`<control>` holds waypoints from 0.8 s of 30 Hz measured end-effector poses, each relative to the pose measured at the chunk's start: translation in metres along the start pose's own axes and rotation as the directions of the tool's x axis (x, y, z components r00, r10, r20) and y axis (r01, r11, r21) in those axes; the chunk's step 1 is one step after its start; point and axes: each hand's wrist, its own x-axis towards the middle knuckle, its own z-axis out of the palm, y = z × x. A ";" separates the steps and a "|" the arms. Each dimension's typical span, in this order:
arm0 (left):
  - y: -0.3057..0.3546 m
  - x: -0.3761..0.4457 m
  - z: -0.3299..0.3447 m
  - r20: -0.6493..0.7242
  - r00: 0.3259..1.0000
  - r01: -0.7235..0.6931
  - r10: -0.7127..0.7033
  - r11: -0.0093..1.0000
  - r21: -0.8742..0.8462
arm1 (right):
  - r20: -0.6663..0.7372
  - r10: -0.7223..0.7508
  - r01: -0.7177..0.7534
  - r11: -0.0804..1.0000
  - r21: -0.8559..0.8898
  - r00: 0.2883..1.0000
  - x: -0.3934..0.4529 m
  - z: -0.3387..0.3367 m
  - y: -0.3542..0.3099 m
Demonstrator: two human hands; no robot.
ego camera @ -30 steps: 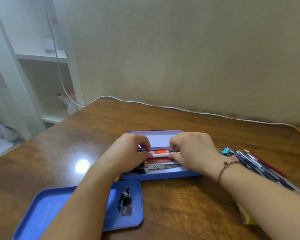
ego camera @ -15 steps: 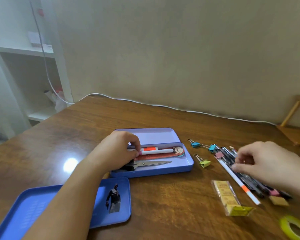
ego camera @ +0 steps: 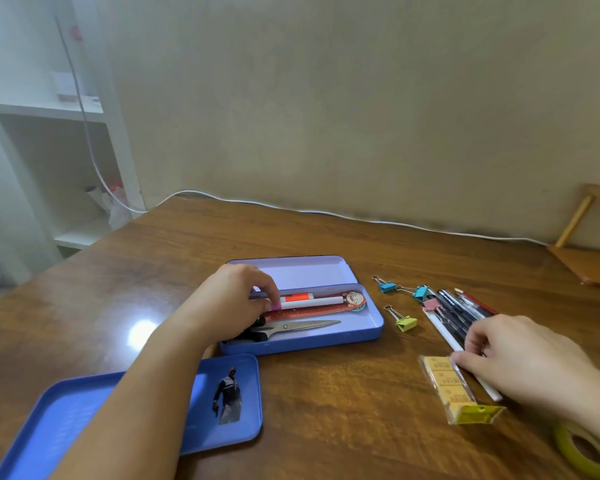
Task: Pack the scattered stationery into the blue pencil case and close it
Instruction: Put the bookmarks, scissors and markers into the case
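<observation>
Scissors [ego camera: 293, 328], a ruler and a marker are lying in the blue pencil case [ego camera: 302, 341] on the worktop [ego camera: 326, 393]. The left hand [ego camera: 234, 303] is pressing them down. The right hand [ego camera: 520, 355] is pinching a white pen [ego camera: 442, 329]; clips, pens and tape are waiting outside, lid [ego camera: 129, 410] off.

Two bare forearms reach into view, the left hand [ego camera: 231, 303] and right hand [ego camera: 520, 355] both ungloved, with no sleeves visible.
</observation>
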 end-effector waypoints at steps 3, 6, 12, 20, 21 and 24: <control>0.001 0.000 0.000 0.013 1.000 -0.013 0.013 1.000 0.002 | 0.011 0.005 -0.006 0.999 0.045 1.000 0.001 -0.004 -0.002; 0.000 0.001 0.001 -0.002 1.000 -0.009 0.009 1.000 -0.010 | -0.053 -0.004 0.010 0.994 0.110 0.999 0.004 -0.009 0.006; -0.003 0.002 0.001 -0.018 0.999 0.031 -0.031 1.000 0.004 | -0.157 -0.284 0.291 0.957 0.023 0.946 -0.001 -0.034 -0.026; -0.006 0.000 -0.003 -0.069 0.995 0.065 -0.073 0.992 -0.109 | -0.258 -0.617 0.557 0.785 -0.270 0.744 0.036 0.001 -0.106; -0.006 0.001 -0.003 -0.068 0.995 0.069 -0.077 0.991 -0.113 | -0.273 -0.625 0.567 0.779 -0.268 0.731 0.039 0.003 -0.113; -0.004 0.001 -0.002 -0.051 0.997 0.057 -0.063 0.993 -0.105 | -0.296 -0.634 0.591 0.773 -0.230 0.715 0.044 0.005 -0.127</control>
